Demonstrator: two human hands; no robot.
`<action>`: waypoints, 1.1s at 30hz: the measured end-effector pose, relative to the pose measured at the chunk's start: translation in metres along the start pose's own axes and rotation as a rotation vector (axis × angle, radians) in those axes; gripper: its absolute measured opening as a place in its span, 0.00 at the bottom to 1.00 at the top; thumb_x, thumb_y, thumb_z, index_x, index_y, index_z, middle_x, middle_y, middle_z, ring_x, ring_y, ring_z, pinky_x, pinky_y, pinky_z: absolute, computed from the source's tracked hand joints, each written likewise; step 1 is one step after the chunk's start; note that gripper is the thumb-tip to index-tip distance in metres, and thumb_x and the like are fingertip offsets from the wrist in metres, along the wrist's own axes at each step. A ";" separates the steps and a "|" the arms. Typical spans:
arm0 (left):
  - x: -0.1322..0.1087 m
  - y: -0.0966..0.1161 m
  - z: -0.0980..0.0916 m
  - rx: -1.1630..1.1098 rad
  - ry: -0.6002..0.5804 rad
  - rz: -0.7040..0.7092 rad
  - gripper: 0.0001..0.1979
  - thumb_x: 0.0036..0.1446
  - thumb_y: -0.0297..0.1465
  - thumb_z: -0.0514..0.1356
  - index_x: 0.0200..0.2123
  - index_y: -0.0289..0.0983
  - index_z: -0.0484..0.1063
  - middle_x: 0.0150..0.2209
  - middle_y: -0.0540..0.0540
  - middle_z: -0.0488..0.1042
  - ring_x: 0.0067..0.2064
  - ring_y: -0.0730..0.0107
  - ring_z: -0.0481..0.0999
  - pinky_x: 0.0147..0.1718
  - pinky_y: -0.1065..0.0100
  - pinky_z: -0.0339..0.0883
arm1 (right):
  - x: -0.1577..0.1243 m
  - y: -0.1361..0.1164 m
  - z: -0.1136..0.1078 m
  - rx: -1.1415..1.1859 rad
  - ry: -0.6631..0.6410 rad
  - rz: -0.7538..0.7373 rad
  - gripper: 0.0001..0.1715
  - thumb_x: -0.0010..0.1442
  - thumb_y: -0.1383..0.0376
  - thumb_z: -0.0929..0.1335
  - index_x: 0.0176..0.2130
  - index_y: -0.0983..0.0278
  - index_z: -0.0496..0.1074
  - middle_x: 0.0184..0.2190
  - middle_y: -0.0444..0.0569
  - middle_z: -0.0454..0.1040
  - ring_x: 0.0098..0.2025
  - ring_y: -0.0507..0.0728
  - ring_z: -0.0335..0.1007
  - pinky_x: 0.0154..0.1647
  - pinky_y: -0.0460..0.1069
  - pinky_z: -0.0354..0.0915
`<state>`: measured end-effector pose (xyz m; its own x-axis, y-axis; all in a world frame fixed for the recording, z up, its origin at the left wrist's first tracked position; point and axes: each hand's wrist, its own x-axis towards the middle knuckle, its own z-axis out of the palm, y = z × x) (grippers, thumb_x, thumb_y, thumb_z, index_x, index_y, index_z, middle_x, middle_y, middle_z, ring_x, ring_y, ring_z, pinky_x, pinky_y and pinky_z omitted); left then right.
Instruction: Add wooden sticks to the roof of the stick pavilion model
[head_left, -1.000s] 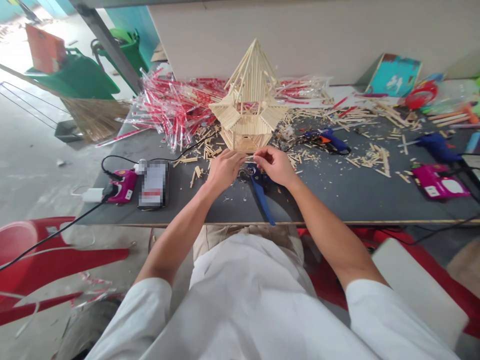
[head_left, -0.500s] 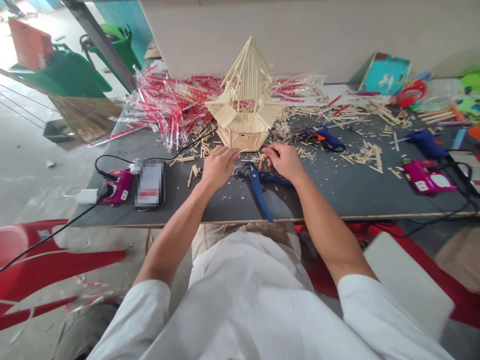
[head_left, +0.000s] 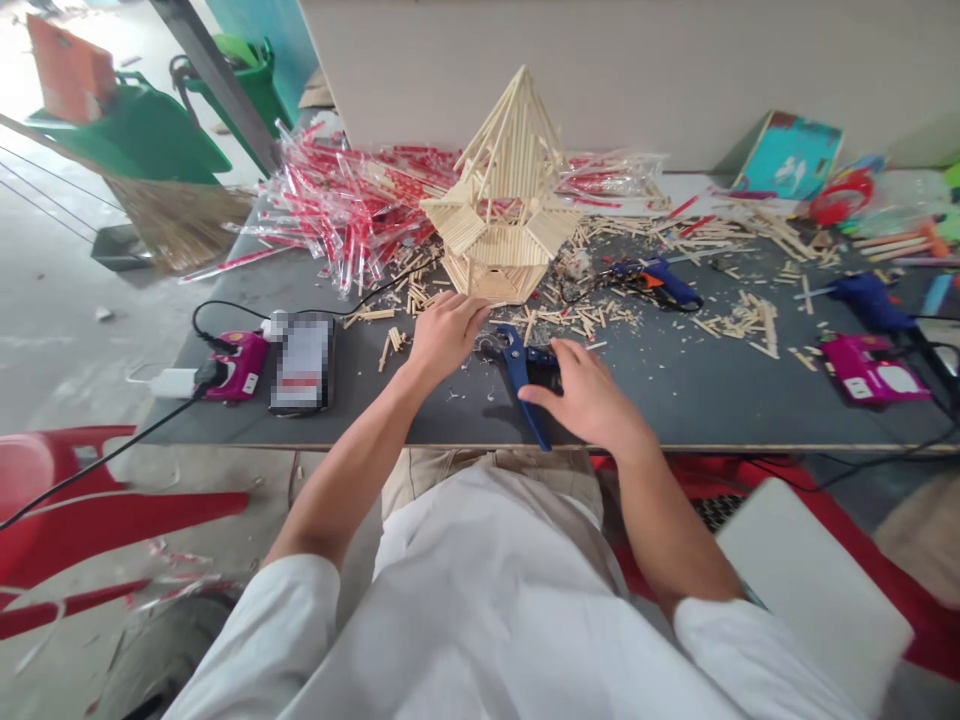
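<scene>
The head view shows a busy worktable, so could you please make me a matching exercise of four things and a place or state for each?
Things
1. Left hand
2. Right hand
3. Phone
4. Stick model

Places and states
A. Beside a pink power adapter
B. Upright on the table, with a pointed top
C. Thumb and fingers spread at the blue cutter
D. Close to the front of the model's base

Right pairs: 1-D, 2-C, 3-A, 4-B
</scene>
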<state>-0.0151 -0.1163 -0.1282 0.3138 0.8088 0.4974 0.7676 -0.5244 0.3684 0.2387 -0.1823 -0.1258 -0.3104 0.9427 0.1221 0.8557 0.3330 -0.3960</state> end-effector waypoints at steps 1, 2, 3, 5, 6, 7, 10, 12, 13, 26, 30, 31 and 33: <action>0.000 0.001 0.000 0.004 -0.004 -0.001 0.20 0.75 0.39 0.48 0.51 0.40 0.79 0.43 0.43 0.81 0.45 0.58 0.75 0.44 0.61 0.66 | -0.010 -0.007 0.004 -0.071 -0.009 -0.014 0.63 0.59 0.32 0.67 0.70 0.76 0.58 0.66 0.76 0.63 0.68 0.80 0.59 0.67 0.72 0.58; 0.000 0.001 0.000 0.005 -0.007 -0.002 0.20 0.75 0.39 0.48 0.51 0.40 0.78 0.43 0.43 0.81 0.45 0.58 0.75 0.44 0.61 0.66 | -0.016 -0.013 0.008 -0.128 -0.008 -0.019 0.66 0.57 0.32 0.68 0.71 0.79 0.56 0.66 0.77 0.62 0.67 0.82 0.59 0.67 0.72 0.58; 0.000 0.002 0.000 0.004 -0.008 -0.004 0.20 0.75 0.40 0.48 0.51 0.40 0.78 0.43 0.43 0.81 0.45 0.58 0.75 0.44 0.61 0.66 | -0.020 -0.018 0.011 -0.176 -0.001 -0.015 0.67 0.56 0.33 0.70 0.70 0.80 0.56 0.64 0.78 0.63 0.66 0.83 0.60 0.66 0.73 0.58; 0.000 0.002 0.000 -0.005 -0.005 -0.013 0.20 0.75 0.40 0.48 0.51 0.40 0.78 0.43 0.43 0.82 0.46 0.58 0.75 0.45 0.61 0.67 | -0.021 -0.025 0.014 -0.240 0.004 0.006 0.60 0.60 0.40 0.71 0.70 0.81 0.56 0.61 0.78 0.65 0.62 0.82 0.63 0.63 0.73 0.61; 0.000 0.002 0.000 -0.013 -0.001 -0.019 0.20 0.75 0.40 0.48 0.50 0.40 0.79 0.44 0.43 0.82 0.46 0.58 0.76 0.46 0.60 0.67 | -0.020 -0.027 0.015 -0.261 0.000 0.021 0.54 0.62 0.45 0.70 0.69 0.80 0.57 0.58 0.77 0.66 0.60 0.82 0.65 0.60 0.72 0.64; 0.000 0.002 0.000 -0.023 0.004 -0.024 0.20 0.75 0.40 0.48 0.50 0.40 0.79 0.44 0.43 0.82 0.47 0.58 0.76 0.46 0.60 0.67 | -0.018 -0.028 0.015 -0.281 -0.005 0.033 0.50 0.63 0.49 0.69 0.68 0.81 0.58 0.56 0.76 0.67 0.58 0.81 0.66 0.57 0.71 0.66; 0.001 0.001 -0.001 -0.045 0.015 -0.046 0.19 0.75 0.39 0.49 0.49 0.39 0.79 0.43 0.43 0.82 0.46 0.59 0.76 0.47 0.61 0.67 | -0.011 -0.032 0.014 -0.339 0.004 0.061 0.40 0.65 0.58 0.65 0.66 0.83 0.61 0.53 0.76 0.69 0.54 0.80 0.67 0.53 0.70 0.67; 0.001 0.001 -0.002 -0.045 0.020 -0.057 0.19 0.74 0.39 0.49 0.49 0.39 0.79 0.42 0.43 0.82 0.46 0.58 0.76 0.46 0.61 0.67 | -0.010 -0.031 0.012 -0.357 0.018 0.083 0.36 0.66 0.60 0.63 0.64 0.83 0.64 0.51 0.74 0.70 0.52 0.80 0.68 0.51 0.69 0.68; 0.001 0.001 -0.002 -0.042 0.021 -0.060 0.19 0.74 0.39 0.49 0.49 0.39 0.79 0.42 0.43 0.82 0.45 0.58 0.76 0.45 0.61 0.67 | -0.010 -0.029 0.010 -0.352 0.024 0.097 0.34 0.66 0.60 0.62 0.63 0.82 0.65 0.50 0.74 0.70 0.51 0.79 0.69 0.50 0.69 0.68; 0.000 0.005 -0.002 -0.032 0.020 -0.042 0.20 0.75 0.40 0.49 0.50 0.39 0.79 0.43 0.43 0.82 0.45 0.60 0.77 0.46 0.62 0.68 | 0.003 -0.029 -0.024 0.559 -0.118 0.253 0.20 0.71 0.52 0.59 0.32 0.58 0.66 0.24 0.44 0.70 0.26 0.56 0.65 0.28 0.51 0.58; -0.001 0.007 -0.003 -0.024 0.006 -0.044 0.19 0.75 0.39 0.50 0.51 0.39 0.79 0.44 0.44 0.82 0.46 0.61 0.77 0.46 0.64 0.68 | 0.007 -0.043 -0.019 0.633 -0.153 0.286 0.19 0.72 0.52 0.58 0.35 0.59 0.66 0.26 0.42 0.68 0.29 0.54 0.63 0.31 0.49 0.58; -0.001 0.007 -0.003 -0.022 0.002 -0.046 0.19 0.75 0.38 0.50 0.51 0.38 0.79 0.45 0.44 0.82 0.46 0.62 0.77 0.47 0.64 0.68 | 0.008 -0.045 -0.019 0.631 -0.155 0.281 0.19 0.72 0.52 0.58 0.36 0.60 0.66 0.27 0.41 0.67 0.30 0.54 0.63 0.32 0.49 0.57; -0.001 0.008 -0.003 -0.023 0.001 -0.047 0.19 0.75 0.38 0.49 0.50 0.38 0.79 0.46 0.43 0.82 0.47 0.62 0.77 0.47 0.64 0.68 | 0.009 -0.049 -0.018 0.624 -0.149 0.270 0.19 0.72 0.52 0.58 0.35 0.60 0.65 0.27 0.41 0.67 0.30 0.53 0.62 0.33 0.49 0.55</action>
<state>-0.0110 -0.1223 -0.1232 0.2770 0.8326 0.4797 0.7685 -0.4916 0.4095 0.2014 -0.1896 -0.0886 -0.2121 0.9636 -0.1628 0.5265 -0.0277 -0.8497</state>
